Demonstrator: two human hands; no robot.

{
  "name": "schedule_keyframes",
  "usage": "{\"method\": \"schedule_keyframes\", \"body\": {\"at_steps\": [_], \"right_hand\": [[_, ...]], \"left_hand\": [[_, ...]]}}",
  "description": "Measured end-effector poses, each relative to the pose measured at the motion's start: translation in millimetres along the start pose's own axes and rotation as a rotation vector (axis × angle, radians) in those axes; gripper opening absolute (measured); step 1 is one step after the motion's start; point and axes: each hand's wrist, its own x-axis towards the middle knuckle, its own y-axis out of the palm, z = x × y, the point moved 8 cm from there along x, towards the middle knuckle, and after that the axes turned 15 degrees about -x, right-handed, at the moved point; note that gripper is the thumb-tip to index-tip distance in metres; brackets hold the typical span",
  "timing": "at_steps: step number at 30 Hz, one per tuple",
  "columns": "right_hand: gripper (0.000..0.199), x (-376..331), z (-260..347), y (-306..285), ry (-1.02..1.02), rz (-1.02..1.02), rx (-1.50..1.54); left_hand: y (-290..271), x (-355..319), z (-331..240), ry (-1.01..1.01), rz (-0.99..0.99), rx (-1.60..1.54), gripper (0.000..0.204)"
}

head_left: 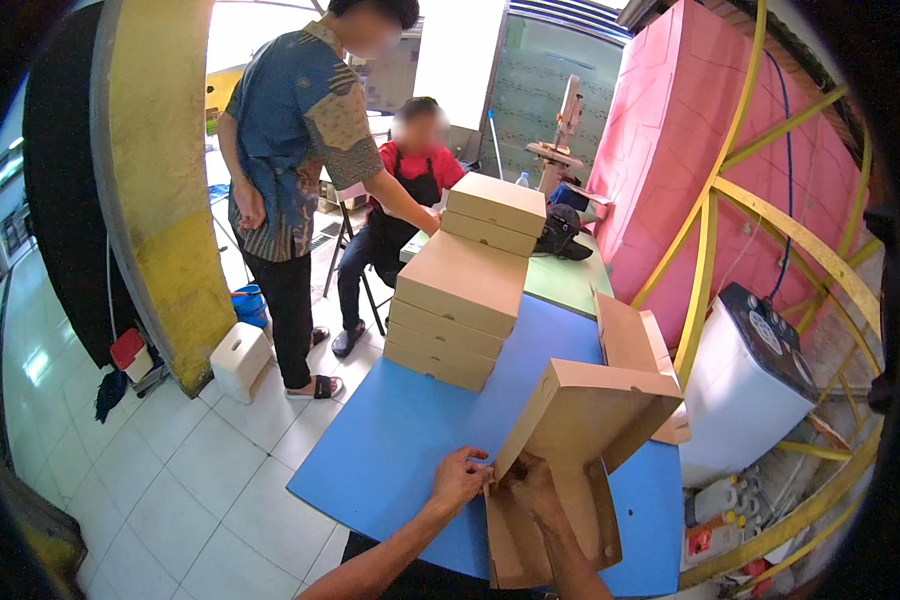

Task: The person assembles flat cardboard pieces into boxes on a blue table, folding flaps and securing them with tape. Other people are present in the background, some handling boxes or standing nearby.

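An open brown cardboard box (600, 405) stands on the near part of the blue table, its lid raised and its base toward me. My left hand (460, 477) is at the base's left edge from outside, fingers bent and closed on the cardboard near the lid fold. Reaching inside the box, my right hand (532, 485) works at the same left corner, with its fingertips in shadow against the side wall. Beyond the open box rises a stack of closed brown cardboard boxes (460, 280).
Unfolded cardboard (635, 345) lies at the blue table's (370, 450) right edge. A black bag (562, 235) rests on the green table behind. One person (300, 150) stands by the stack, touching it; another (410, 180) sits. A white washing machine (750, 370) stands right, behind yellow bars.
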Motion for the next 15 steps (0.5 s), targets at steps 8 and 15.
{"method": "schedule_keyframes", "body": {"at_steps": [8,15], "right_hand": [[0.019,-1.6,13.0,1.0,0.025,0.042,0.006],[0.021,-0.5,1.5,13.3,0.14,0.141,0.163]], "left_hand": [[-4.3,-12.2,-30.9,0.175,-0.087,0.31,0.036],[-9.5,-11.4,-26.2,0.238,-0.137,0.205,0.038]]}}
